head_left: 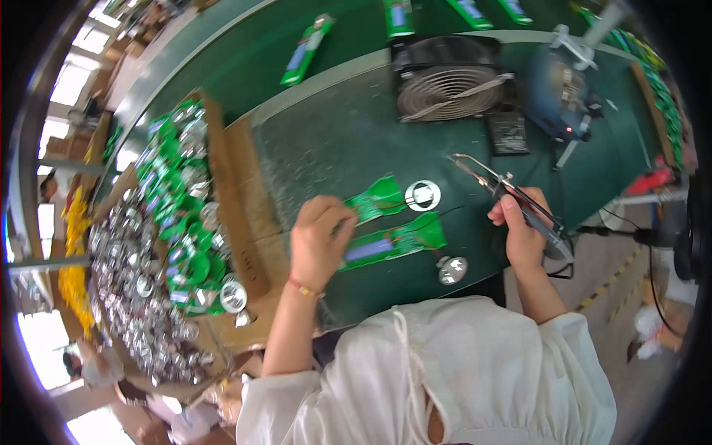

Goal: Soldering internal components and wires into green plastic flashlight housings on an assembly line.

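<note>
My right hand (pixel 525 230) is wrapped round a soldering iron (pixel 530 211), its thin metal tip and side tube pointing up and left above the bench. My left hand (pixel 320 237) has its fingers pinched at the left end of a green shell (pixel 380 196) with a flared end. Thin wires run from that shell to a round silver reflector (pixel 423 196) with a pale centre. Just nearer lies a second green shell (pixel 423 231) holding a purple-blue block (pixel 369 249). Its wires lead to another silver reflector (pixel 452 270).
At left, a cardboard box (pixel 231 200) holds green shells and a heap of silver reflectors (pixel 137 289). A black fan (pixel 449 81) with a wire guard stands at the back, beside a blurred blue device (pixel 552 93). More green pieces (pixel 308 48) lie on the far green strip.
</note>
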`<state>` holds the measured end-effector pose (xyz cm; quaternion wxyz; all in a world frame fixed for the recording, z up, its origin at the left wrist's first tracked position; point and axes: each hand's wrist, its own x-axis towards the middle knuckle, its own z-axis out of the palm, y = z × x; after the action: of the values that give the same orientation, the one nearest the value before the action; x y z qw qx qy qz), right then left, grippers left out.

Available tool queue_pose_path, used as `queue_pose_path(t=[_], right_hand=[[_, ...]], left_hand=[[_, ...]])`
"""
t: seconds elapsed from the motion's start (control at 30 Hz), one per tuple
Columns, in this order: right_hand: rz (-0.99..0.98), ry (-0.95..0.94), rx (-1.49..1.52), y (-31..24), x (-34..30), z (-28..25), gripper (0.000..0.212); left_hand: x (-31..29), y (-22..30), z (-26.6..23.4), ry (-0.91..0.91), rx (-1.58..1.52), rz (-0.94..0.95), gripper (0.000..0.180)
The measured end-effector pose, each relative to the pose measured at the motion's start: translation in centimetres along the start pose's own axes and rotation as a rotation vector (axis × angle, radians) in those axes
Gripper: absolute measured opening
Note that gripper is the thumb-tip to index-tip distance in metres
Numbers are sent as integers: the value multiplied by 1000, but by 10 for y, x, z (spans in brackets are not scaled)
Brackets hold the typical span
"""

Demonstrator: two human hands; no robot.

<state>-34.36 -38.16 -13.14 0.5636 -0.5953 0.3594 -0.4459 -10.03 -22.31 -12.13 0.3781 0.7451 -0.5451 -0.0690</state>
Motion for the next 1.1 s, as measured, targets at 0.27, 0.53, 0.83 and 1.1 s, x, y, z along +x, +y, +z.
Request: queue_pose_path(t=[0.27,0.53,0.83,1.1], right_hand=[[-265,145,-450,14,9,-45,19],[-245,47,-259,1,-2,-22,21],[-226,-218,-72,5,-24,13,19],[-231,-292,-80,-2,-23,14,20]], left_hand=[[-1,3,-4,-47,24,-21,7],[1,4,-2,2,22,-15,9],[-3,-2,2,4,50,-26,11],[-34,5,-15,336,106,-37,13]])
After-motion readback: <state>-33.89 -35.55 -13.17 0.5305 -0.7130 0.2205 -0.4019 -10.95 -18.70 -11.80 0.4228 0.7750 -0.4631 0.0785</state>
